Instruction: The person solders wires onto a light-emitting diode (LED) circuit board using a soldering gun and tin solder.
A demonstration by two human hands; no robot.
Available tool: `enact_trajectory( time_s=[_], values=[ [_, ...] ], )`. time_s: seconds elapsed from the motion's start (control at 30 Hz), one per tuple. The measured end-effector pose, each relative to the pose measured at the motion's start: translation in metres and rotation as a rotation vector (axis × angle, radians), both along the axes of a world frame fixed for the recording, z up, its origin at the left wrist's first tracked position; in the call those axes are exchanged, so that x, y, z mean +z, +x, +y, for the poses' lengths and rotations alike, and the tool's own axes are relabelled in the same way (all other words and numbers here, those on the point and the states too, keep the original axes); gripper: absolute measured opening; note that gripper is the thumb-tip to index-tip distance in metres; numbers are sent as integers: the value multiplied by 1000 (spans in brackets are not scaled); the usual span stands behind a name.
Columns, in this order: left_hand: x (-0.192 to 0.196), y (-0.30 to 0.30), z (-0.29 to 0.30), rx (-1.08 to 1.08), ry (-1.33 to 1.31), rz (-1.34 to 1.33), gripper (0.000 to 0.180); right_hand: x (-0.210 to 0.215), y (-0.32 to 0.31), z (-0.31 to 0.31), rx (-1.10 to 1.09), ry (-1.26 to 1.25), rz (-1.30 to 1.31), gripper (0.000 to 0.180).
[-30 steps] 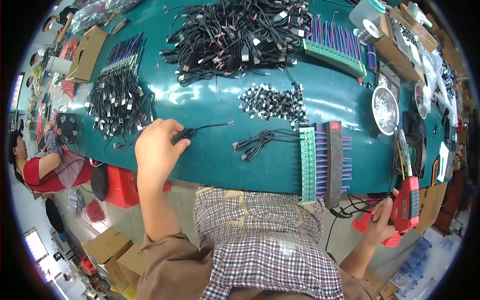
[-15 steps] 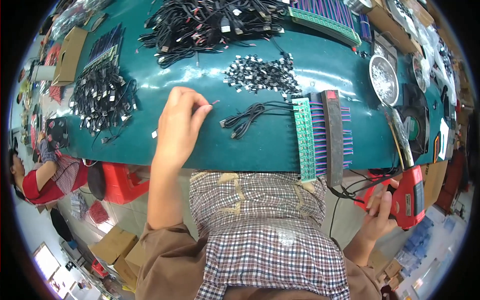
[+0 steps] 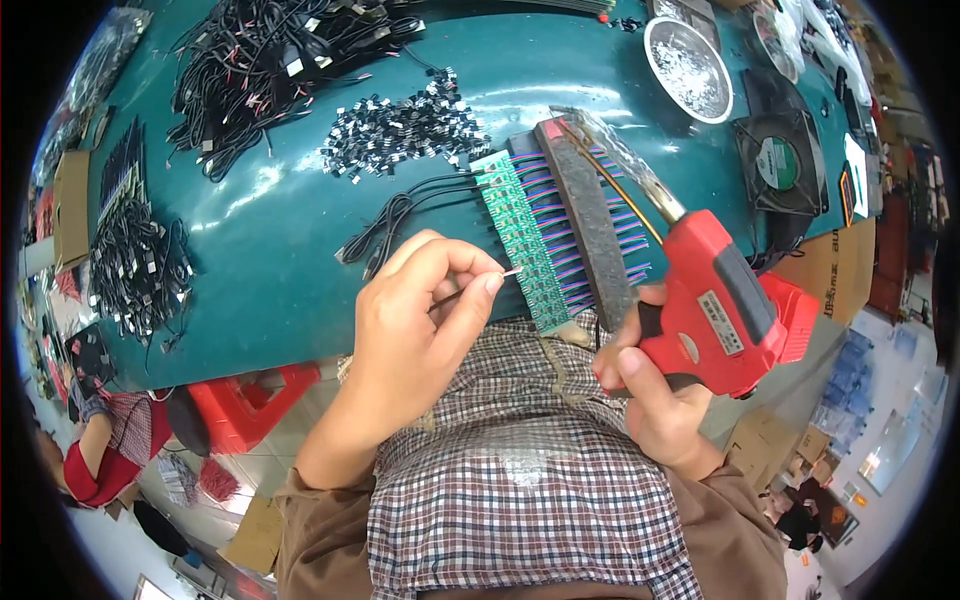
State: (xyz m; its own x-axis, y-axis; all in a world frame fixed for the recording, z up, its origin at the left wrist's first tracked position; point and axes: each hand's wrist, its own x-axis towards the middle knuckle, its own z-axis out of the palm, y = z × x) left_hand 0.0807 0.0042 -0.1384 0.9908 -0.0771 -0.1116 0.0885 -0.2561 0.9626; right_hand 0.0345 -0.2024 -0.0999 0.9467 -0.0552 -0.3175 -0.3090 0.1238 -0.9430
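My left hand [image 3: 400, 335] pinches a cable, mostly hidden by the fingers; its thin pinkish-white wire end [image 3: 512, 271] sticks out at the green circuit board panel [image 3: 520, 235]. Whether it touches the board I cannot tell. My right hand [image 3: 665, 405] is wrapped round the handle of a red soldering gun [image 3: 715, 305]. The gun's metal tip and a thin brass-coloured tube reach over a dark grey bar [image 3: 592, 225]. That bar lies across rows of blue, red and purple wires [image 3: 545, 190] coming from the board. Black USB cables [image 3: 400, 208] run from the board's far part.
Beyond the board is a heap of small black-and-white connectors [image 3: 405, 130], with a big pile of black cables [image 3: 265, 75] behind it. More cables [image 3: 145, 270] lie at left. A metal bowl [image 3: 690, 70] and a fan [image 3: 785, 165] stand at right. Another person [image 3: 105, 450] sits at far left.
My left hand has moved right with the wire, up to the board. My right hand has raised the soldering gun from beside the table to over the bar. The view has shifted.
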Motion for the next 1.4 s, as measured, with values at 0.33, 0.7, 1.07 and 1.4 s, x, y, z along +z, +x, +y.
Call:
enact_trajectory(
  time_s=[0.33, 0.7, 1.07, 1.4],
  values=[
    [0, -5, -16, -129, -355, 197, 10, -7, 20, 4, 253, -248, -227, 65],
    [-1, -11, -25, -136, -328, 214, 6, -18, 21, 2, 258, -208, -316, 65],
    [-1, -13, -25, -160, -258, 208, 7, -23, 18, -1, 323, -272, -302, 62],
    [3, -10, -27, -110, -87, 29, 8, -25, 20, 7, 111, -23, -192, 66]
  ],
)
